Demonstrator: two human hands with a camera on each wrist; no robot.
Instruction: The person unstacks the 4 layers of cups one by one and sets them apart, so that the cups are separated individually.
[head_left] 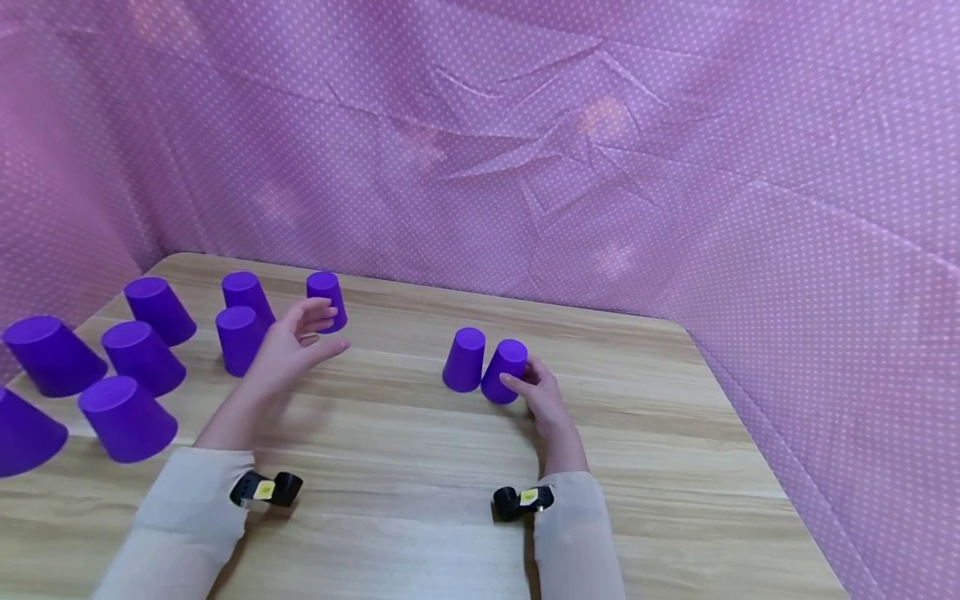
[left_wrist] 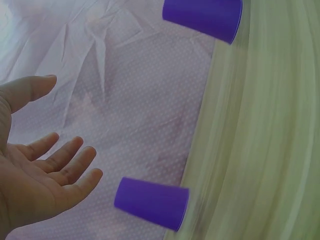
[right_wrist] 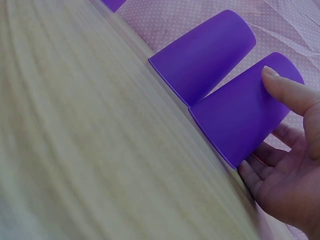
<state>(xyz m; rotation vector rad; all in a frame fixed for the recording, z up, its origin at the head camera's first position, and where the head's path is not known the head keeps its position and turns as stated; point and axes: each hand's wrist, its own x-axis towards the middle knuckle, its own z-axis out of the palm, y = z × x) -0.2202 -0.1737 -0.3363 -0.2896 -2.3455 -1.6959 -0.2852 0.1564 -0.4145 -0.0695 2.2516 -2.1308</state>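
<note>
My right hand [head_left: 546,398] grips an upside-down purple cup [head_left: 501,379], thumb on the near side and fingers behind it. In the right wrist view that cup [right_wrist: 240,117] stands at table level, its rim touching or almost touching the rim of a second purple cup [right_wrist: 205,57] on its left. My left hand [head_left: 288,346] is raised over the table with loosely bent fingers and holds nothing; its palm [left_wrist: 30,192] shows in the left wrist view. Behind its fingertips stands another purple cup [head_left: 326,287], and a cup [head_left: 240,340] is just left of the hand.
Several more upside-down purple cups stand on the left of the wooden table [head_left: 405,475], among them one [head_left: 127,421] near my left forearm and one [head_left: 52,358] farther out. A pink dotted cloth [head_left: 487,192] hangs behind the table and along its sides.
</note>
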